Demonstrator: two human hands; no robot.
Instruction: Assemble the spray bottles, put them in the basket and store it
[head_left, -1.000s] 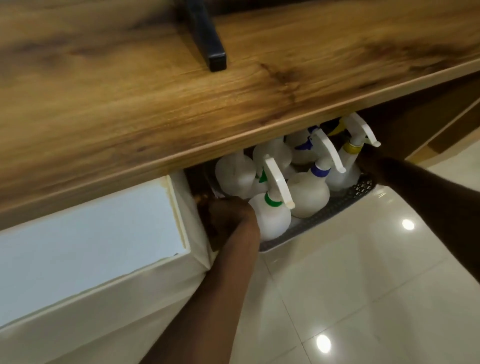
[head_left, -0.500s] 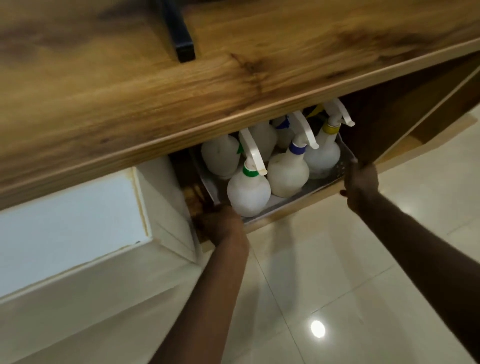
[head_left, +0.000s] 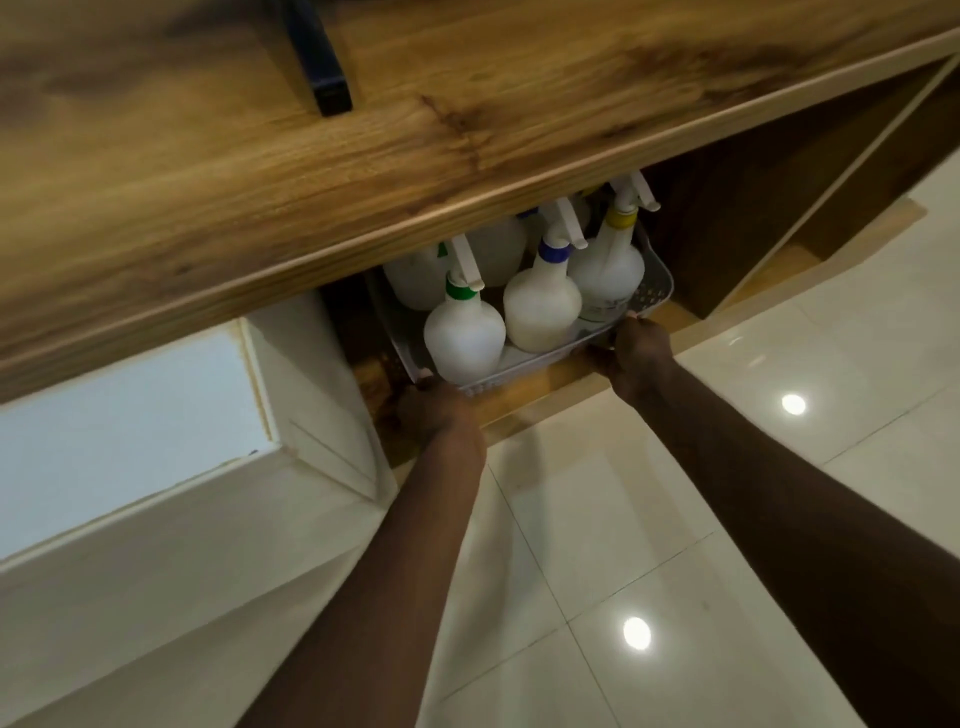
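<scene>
Left hand (head_left: 441, 415) and right hand (head_left: 636, 353) each grip the near rim of the basket (head_left: 652, 296), one at either front corner, hands well apart. The basket's long axis runs left to right, directly ahead, on the wooden shelf (head_left: 545, 384) under the countertop (head_left: 363, 156), holding the spray bottles (head_left: 543, 306). Compared with half a second earlier, the right hand has shifted from the basket's side to its front rim, and the basket sits deeper.

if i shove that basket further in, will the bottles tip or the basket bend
The basket looks like thin perforated plastic, so it may flex a little. The bottles are wide-bodied and packed side by side, so they should stay up. It probably slides easily on the shelf.
</scene>
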